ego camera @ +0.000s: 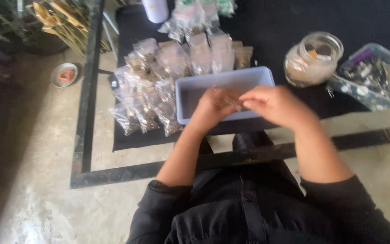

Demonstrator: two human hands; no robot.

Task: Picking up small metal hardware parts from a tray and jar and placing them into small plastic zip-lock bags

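The person sits low and looks down at both hands, which meet over a pale blue tray (190, 86). The left hand (213, 108) and the right hand (274, 105) are close together, fingers bent in, pinching one small thing (232, 102) between them. It is blurry, so I cannot tell what it is; it looks like a little clear bag with bits inside. It sits right above the front edge of the tray, held up in the air by both hands.

The tray rests on a black cloth (267, 31) that covers the bench (82, 135), which has a dark metal frame. To the left of the tray and behind it lies a big pile of small clear bags (159, 81), each filled with tiny brown and white pieces. Some lie flat and some lean on each other. To the right of the tray stands a round glass jar (313, 58) with small things inside. Just beside the jar is a clear plastic box (375, 77) full of mixed little parts. At the far edge of the cloth stands a white cup (155, 10).

On the floor to the left sits a small round dish (64, 74). The person wears black sleeves (168, 203).
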